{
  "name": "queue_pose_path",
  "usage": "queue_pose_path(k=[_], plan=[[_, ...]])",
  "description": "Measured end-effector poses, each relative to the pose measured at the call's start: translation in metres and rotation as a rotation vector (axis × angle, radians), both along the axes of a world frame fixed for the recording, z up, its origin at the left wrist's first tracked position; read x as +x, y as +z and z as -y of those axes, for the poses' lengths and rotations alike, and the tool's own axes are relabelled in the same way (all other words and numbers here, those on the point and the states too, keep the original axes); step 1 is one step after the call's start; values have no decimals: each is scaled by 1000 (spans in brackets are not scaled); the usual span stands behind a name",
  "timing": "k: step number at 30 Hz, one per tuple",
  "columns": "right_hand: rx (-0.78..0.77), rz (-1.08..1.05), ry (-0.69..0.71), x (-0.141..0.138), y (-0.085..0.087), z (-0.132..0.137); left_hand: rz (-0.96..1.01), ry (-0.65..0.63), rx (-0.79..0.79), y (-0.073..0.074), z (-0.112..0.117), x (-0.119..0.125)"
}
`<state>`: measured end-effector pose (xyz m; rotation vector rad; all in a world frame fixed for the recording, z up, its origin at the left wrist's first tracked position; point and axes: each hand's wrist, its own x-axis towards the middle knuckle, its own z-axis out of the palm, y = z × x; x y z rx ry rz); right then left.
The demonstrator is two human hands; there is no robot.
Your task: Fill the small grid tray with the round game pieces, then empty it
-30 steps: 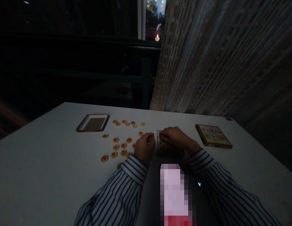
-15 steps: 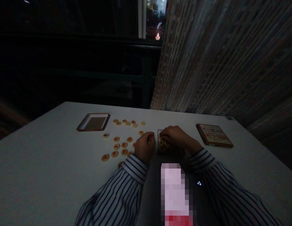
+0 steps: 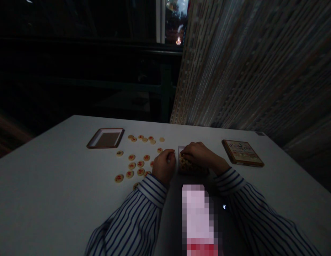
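Small clear box [image 3: 184, 164] of pale round pieces — flat, loose red-marked discs [image 3: 135, 165] scattered just left of it.

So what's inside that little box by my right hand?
Round pale discs lie in the box; the right hand covers its right part, so the count is hidden.

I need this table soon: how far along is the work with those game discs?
Done: some discs lie in the small clear box. In hand: the right hand rests on that box; the left hand is curled beside it, too dark to tell whether it holds a disc. Remaining, it seems: many loose discs on the table; the brown tray and the printed lid lie apart, untouched.
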<state>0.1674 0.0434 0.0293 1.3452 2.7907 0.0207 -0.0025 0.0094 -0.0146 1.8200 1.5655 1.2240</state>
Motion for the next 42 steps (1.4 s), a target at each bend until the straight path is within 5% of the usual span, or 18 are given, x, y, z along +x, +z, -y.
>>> queue_pose_path(k=[16, 26, 42], plan=[[28, -42, -37, 2, 7, 1, 20, -20, 15, -1, -1, -1], [231, -305, -122, 7, 42, 15, 62, 21, -9, 2, -2, -4], [301, -441, -205, -26, 98, 21, 143, -11, 56, -3, -5, -8]])
